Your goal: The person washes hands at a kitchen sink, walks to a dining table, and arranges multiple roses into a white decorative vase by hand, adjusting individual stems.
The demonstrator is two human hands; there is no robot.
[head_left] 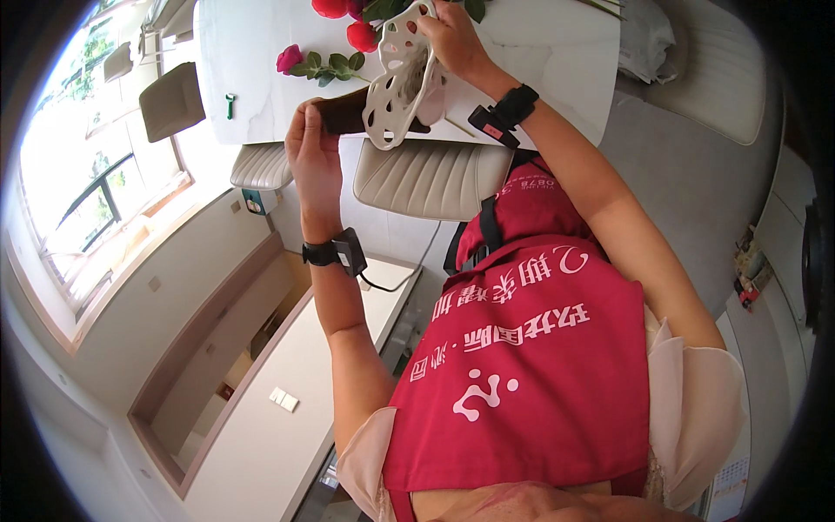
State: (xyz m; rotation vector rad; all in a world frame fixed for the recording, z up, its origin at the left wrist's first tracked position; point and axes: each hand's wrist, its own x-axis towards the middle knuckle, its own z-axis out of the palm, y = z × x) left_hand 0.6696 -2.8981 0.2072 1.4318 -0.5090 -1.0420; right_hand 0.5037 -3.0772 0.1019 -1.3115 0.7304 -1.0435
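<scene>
My left hand [313,140] grips one end of a dark brown cloth or strip [344,112] near the table's front edge. With my right hand [456,39] I hold the upper rim of a white openwork vase or basket [393,98], tilted over the table. The brown piece passes behind the white one, and its far end shows beyond. Left of the white piece lies a magenta rose with green leaves [289,60]. Red roses [362,37] lie at the table's far side, partly behind the white piece. A thin green stem [461,127] rests near the front edge.
A green-handled peeler-like tool [229,106] lies on the left of the white marble-look table [554,78]. A beige padded chair [430,179] stands against the front edge. Another chair [711,85] with a plastic bag [646,42] stands at the right. A cable [417,267] trails from my left wrist device.
</scene>
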